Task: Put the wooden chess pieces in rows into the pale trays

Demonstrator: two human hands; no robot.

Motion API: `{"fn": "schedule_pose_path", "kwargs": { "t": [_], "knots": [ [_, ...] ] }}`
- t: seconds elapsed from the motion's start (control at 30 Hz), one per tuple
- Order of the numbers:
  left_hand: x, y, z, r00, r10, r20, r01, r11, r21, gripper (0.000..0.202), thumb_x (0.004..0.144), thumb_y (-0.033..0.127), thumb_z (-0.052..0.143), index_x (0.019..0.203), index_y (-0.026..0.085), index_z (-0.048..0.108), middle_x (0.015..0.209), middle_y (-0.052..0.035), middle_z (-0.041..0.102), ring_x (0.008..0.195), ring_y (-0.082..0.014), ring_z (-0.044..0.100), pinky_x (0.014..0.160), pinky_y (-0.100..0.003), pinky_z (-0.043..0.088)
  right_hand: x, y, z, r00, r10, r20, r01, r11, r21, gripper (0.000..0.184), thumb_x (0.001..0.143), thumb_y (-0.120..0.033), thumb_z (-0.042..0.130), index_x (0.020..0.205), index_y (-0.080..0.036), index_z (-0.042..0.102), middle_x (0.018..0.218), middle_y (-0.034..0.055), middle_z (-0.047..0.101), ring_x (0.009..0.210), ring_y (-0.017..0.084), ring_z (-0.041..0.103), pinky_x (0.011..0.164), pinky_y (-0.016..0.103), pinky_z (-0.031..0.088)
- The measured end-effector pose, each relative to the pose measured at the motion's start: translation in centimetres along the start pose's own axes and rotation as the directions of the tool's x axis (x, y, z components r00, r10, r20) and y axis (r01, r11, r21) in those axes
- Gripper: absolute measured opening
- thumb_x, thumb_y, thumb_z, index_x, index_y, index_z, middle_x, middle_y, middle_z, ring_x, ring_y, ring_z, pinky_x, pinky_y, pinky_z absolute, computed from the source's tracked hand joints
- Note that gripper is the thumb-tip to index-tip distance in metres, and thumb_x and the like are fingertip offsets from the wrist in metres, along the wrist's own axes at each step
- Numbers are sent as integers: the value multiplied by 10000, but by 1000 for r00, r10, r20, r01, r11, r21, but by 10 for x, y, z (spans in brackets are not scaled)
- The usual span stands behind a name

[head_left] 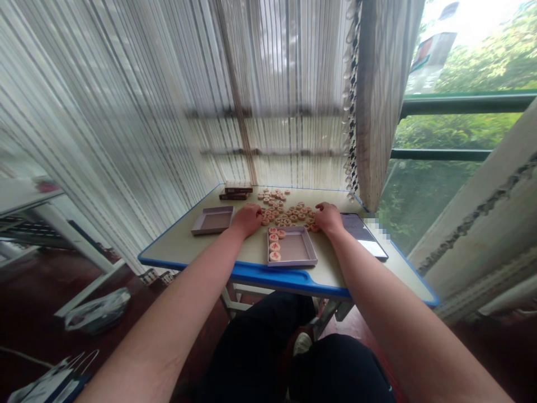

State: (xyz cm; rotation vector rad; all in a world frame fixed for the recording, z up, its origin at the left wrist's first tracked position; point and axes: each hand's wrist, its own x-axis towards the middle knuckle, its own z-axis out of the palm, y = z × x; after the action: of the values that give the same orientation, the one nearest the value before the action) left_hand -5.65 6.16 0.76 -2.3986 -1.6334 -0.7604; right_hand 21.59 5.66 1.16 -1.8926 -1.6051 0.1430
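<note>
A heap of round wooden game discs (285,212) with red and dark marks lies on a blue-edged table (251,273). My left hand (248,218) rests with curled fingers at the heap's left edge. My right hand (328,217) rests with curled fingers at the heap's right edge, touching discs. What either hand holds is hidden. In front of the heap stands a shallow grey box tray (296,249) with several discs lined along its left and top sides.
A second shallow tray (212,219), a lid perhaps, lies at the left. Two dark flat boxes (235,190) are stacked at the back. A tablet or phone (364,234) lies at the right edge. Striped curtains (168,112) hang behind; a window is at right.
</note>
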Motion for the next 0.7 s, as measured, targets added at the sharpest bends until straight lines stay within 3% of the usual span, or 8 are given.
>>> {"fn": "schedule_pose_path", "kwargs": {
  "t": [0.33,0.53,0.7],
  "knots": [
    [0,3,-3,1000,-3,-20,2,999,-50,212,748,135,453,790,181,656,891,-59,663,881,-190,596,824,-304,477,1,-5,7,978,-158,137,175,977,-121,359,838,-236,436,1113,-170,657,1148,82,657,1113,202,553,988,280,325],
    [-1,0,-4,984,4,-176,-37,982,-186,301,677,26,422,702,181,679,927,-31,682,900,-154,603,866,-266,470,-2,-5,7,988,-136,80,143,985,-93,426,818,-219,465,1217,-115,569,1158,108,640,1087,231,551,962,300,345],
    [-2,4,-10,956,-15,-292,-37,984,-172,313,719,32,409,722,176,687,897,-48,661,918,-162,586,875,-278,465,-3,-4,7,982,-179,66,185,977,-103,413,832,-215,440,1210,-109,567,1164,116,634,1092,234,542,965,308,341]
  ]
}}
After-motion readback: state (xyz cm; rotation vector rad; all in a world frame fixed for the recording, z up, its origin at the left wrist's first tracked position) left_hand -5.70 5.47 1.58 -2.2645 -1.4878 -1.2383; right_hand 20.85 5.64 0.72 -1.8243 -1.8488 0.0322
